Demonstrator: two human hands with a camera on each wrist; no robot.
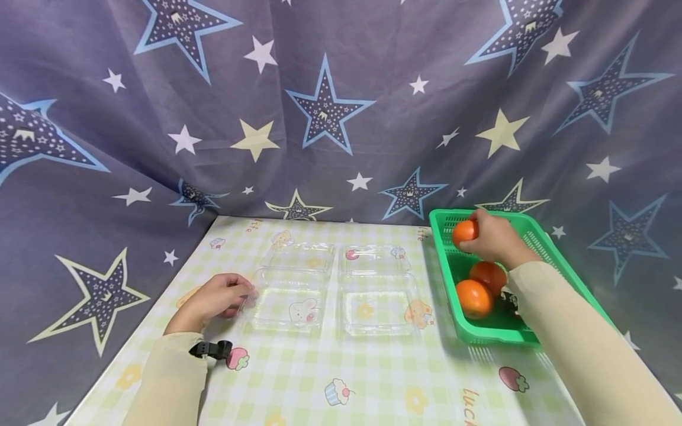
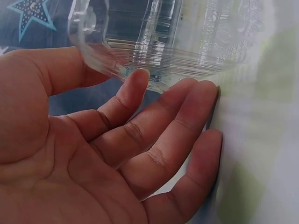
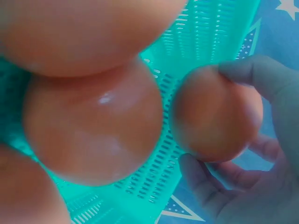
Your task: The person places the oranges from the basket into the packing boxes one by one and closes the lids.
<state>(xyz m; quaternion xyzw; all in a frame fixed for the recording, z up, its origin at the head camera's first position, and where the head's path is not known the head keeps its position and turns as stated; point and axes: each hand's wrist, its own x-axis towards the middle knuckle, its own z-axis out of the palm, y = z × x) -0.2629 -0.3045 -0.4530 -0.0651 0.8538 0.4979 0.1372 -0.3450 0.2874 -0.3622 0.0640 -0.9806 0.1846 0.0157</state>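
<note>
In the head view, my right hand [image 1: 495, 238] grips an orange [image 1: 465, 235] over the far end of a green basket [image 1: 463, 331]. The right wrist view shows thumb and fingertips round this orange [image 3: 217, 114]. Further oranges [image 1: 474, 299] lie in the basket nearer me, partly behind my wrist. On the left, my left hand [image 1: 221, 296] is at the left edge of a clear plastic container [image 1: 282, 302] with its lid part folded back. Up close, my left hand [image 2: 135, 135] pinches the container's rim [image 2: 112, 65] between thumb and forefinger; the other fingers are bent below it.
A second clear plastic container [image 1: 378, 302], also opened out, stands right of the first, between it and the basket. Both rest on a green-checked tablecloth [image 1: 298, 378]. A dark star-patterned curtain [image 1: 341, 171] hangs behind the table's far edge.
</note>
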